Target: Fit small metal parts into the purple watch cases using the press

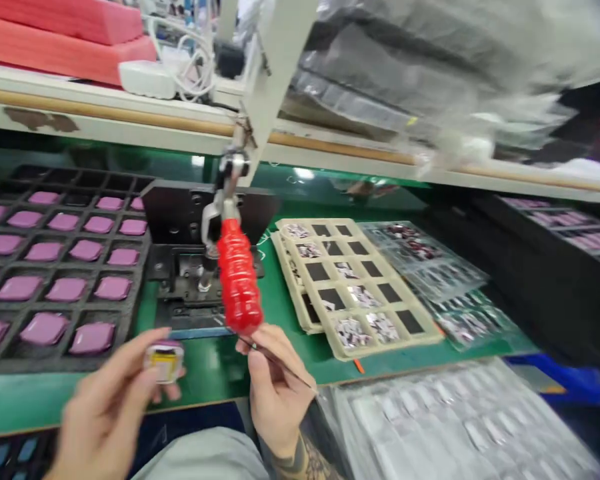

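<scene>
My left hand (107,407) pinches a small part (165,360) with a purple rim and a yellow and white face, held just above the green mat (215,373). To its right, my right hand (277,390) is closed on thin tweezers (280,360) that slant down to the right. Right above both hands hangs the red lever handle (237,280) of a black press fixture (195,267).
A black tray (55,260) of purple parts lies at the left. A beige tray (355,287) with black slots and small pieces sits right of the fixture, clear blister trays (435,280) beyond it. Plastic-wrapped parts (450,420) lie at the lower right. A shelf (130,113) runs overhead.
</scene>
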`<state>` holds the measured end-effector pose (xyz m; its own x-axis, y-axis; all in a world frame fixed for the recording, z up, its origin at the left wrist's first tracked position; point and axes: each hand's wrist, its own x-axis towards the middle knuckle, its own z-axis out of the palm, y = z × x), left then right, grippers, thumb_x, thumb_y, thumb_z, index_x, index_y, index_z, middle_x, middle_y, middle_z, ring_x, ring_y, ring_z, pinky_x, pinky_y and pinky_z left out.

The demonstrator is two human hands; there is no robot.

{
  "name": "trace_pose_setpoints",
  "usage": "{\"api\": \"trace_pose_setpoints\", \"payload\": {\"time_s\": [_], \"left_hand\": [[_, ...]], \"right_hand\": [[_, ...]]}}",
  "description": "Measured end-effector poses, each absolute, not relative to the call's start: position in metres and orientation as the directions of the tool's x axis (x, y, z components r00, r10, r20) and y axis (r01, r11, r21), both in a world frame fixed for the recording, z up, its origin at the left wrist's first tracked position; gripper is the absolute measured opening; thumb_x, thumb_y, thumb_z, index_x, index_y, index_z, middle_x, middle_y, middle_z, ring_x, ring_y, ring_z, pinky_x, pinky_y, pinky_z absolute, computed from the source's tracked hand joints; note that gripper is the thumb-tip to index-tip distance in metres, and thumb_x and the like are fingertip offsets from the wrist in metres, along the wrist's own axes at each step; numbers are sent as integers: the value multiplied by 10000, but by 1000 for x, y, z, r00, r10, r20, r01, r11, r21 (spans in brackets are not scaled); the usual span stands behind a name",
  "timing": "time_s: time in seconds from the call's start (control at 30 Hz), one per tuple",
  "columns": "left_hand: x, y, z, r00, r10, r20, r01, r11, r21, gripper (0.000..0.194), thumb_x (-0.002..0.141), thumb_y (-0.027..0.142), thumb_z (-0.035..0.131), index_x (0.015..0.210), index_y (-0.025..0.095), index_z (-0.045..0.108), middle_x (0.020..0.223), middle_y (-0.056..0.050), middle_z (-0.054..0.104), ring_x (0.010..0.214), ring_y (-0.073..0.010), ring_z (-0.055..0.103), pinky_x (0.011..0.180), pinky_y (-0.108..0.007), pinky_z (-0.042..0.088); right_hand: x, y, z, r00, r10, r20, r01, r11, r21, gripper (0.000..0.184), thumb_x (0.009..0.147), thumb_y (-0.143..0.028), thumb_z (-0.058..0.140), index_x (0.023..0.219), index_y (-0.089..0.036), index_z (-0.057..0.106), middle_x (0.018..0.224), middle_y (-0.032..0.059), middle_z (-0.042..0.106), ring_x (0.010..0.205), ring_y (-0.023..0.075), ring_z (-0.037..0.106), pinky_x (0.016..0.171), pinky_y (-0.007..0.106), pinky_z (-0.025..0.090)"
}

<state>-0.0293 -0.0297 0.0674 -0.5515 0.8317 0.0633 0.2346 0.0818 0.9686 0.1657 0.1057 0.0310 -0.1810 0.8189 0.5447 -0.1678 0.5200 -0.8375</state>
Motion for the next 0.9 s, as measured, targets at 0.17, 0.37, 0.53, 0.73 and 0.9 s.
{"api": "trace_pose_setpoints", "payload": {"time_s": [0.17,0.37,0.53,0.73,0.9], "left_hand": [[17,9,36,-458,888,-46,-62,19,998,358,1103,430,665,1427,285,706,949,-40,813,749,-185,762,663,-280,627],[10,4,30,-450,891,-60,3,69,998,390,1144,367,615,1509,237,651,904,-15,790,780,-155,757,718,-242,604],[12,2,30,-451,891,-47,-29,38,999,378,1140,358,635,1494,231,666,971,-22,805,802,-150,775,793,-250,643],[12,1,29,-451,892,-34,-33,22,999,375,1140,346,640,1497,238,673,984,-23,808,800,-145,780,793,-246,655],[13,0,28,-464,885,-41,-66,12,998,405,1129,360,662,1509,218,664,1052,-54,818,846,-164,799,812,-262,667]], "right_hand": [[153,97,21,-241,858,454,-219,408,-886,220,1067,-164,681,1192,-262,834,1123,110,815,999,258,800,737,383,711],[156,90,18,-300,801,518,-112,510,-853,283,1033,-91,690,1230,-250,816,1102,99,836,992,271,815,835,474,719],[155,91,22,-380,755,535,-10,575,-818,299,1026,-91,707,1248,-261,815,1101,92,856,996,283,841,908,494,705],[155,98,23,-351,837,420,-10,445,-895,131,1059,-203,730,1128,-227,839,1035,98,855,928,258,837,862,424,704],[159,104,23,-491,823,285,-248,181,-952,258,1084,-426,711,996,-205,811,826,71,768,729,224,746,703,399,673]]}}
